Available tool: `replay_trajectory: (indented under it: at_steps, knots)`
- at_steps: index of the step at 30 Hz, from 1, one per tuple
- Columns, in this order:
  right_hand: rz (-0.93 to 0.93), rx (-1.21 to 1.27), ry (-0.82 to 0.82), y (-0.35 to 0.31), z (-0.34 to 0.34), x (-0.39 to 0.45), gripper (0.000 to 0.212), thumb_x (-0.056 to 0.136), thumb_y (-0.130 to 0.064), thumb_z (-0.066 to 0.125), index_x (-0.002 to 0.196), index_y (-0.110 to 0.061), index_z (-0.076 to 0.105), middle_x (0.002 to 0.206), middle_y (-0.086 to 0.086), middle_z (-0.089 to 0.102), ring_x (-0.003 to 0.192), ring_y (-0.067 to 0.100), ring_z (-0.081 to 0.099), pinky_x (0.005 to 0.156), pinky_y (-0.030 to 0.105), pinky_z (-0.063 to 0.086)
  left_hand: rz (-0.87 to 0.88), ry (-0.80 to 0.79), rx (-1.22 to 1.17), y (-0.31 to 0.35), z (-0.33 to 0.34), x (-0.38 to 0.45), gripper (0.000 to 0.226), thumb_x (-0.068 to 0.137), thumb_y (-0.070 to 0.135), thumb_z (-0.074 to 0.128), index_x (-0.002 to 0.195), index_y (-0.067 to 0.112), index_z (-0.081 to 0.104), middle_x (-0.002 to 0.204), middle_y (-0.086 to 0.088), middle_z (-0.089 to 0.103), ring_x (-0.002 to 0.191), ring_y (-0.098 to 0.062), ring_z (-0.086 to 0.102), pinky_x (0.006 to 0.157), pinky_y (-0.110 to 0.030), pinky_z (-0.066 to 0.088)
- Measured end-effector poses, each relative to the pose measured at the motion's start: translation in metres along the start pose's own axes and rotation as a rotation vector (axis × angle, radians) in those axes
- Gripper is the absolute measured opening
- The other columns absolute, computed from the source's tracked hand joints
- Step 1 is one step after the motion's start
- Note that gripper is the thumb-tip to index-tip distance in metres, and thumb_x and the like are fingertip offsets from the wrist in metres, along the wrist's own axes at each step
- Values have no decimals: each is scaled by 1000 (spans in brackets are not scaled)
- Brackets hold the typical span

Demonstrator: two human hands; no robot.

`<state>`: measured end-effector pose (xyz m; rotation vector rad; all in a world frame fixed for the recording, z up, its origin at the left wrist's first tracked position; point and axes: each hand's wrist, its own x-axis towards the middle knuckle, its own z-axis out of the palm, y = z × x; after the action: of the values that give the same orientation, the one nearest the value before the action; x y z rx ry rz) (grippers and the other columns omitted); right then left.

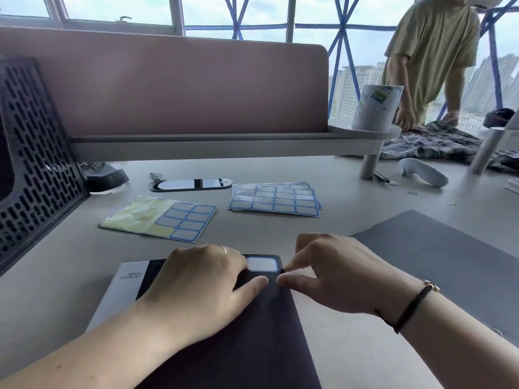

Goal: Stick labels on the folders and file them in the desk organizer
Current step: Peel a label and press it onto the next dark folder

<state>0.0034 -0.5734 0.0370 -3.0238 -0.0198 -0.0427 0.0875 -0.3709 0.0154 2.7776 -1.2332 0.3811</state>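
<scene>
A dark folder (238, 332) lies flat on the desk (351, 355), right in front of the person. A white label (262, 264) with a blue edge sits at its top right corner. The left hand (202, 287) lies flat on the folder, fingers spread, pressing beside the label and gripping nothing. The right hand (334, 273) pinches the folder's corner between thumb and finger. Farther back lie a half-used sticker sheet (158, 217) and a stack of full sheets (275, 199). The black organizer (36, 169) stands at the left.
</scene>
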Motion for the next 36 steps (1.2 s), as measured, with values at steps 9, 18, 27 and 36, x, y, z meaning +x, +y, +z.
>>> replay_trajectory:
  at_steps: [9, 18, 27, 36]
  knots:
    - [-31, -2, -131, -9, 24, 8, 60, 100, -62, 24, 156, -44, 13, 165, -8, 13, 151, 12, 8, 122, 33, 11, 35, -117, -46, 1, -1, -1, 87, 79, 83, 3, 154, 41, 19, 162, 17, 20, 148, -4, 20, 118, -27, 23]
    - [18, -72, -117, -1, 13, 6, 71, 94, -71, 23, 156, -37, 21, 166, -15, -1, 152, 8, 0, 123, 34, 7, 62, 37, 11, -2, 6, 1, 66, 84, 76, 31, 113, 35, 73, 127, 9, 68, 113, -11, 66, 86, -31, 57]
    - [-1, -49, -333, -1, 8, 2, 62, 93, -74, 19, 149, -59, -2, 161, -19, -20, 149, 8, -22, 122, 35, -9, 105, 10, 48, 1, 2, 2, 72, 86, 80, 19, 99, 35, 74, 102, 9, 73, 98, -13, 68, 70, -38, 59]
    - [0, -50, -135, 2, -5, -2, 62, 93, -71, 34, 150, -48, 29, 164, -17, 13, 151, 5, 9, 121, 31, 14, 8, 71, 72, 1, -1, -1, 67, 84, 78, 24, 77, 24, 63, 77, 9, 66, 76, -13, 66, 57, -31, 43]
